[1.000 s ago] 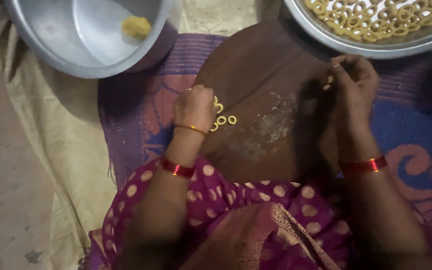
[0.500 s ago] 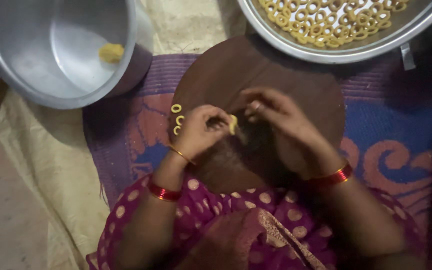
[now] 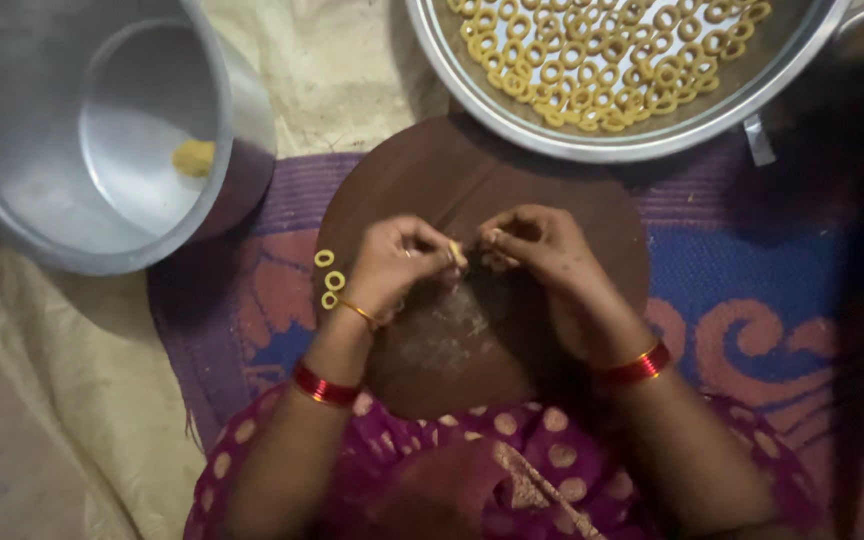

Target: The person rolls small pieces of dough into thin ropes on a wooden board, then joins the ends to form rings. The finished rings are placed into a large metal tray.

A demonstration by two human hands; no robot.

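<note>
Over the round brown wooden board (image 3: 562, 190), my left hand (image 3: 392, 265) and my right hand (image 3: 537, 245) meet at the fingertips. Between them they pinch a small strip of yellow dough (image 3: 458, 254). Three finished dough rings (image 3: 328, 279) lie at the board's left edge, just left of my left hand. Both wrists wear red bangles. A dusting of flour (image 3: 447, 335) marks the board below my hands.
A large metal tray (image 3: 472, 95) holding several yellow dough rings sits at the top, beyond the board. At upper left stands a steel pot (image 3: 242, 130) with a lump of yellow dough (image 3: 193, 158) inside. A purple-blue patterned mat (image 3: 752, 290) and beige cloth (image 3: 72, 400) lie underneath.
The right hand came down from near the tray to meet the left hand over the board. Both hands now work a dough strip together. The view has shifted slightly.
</note>
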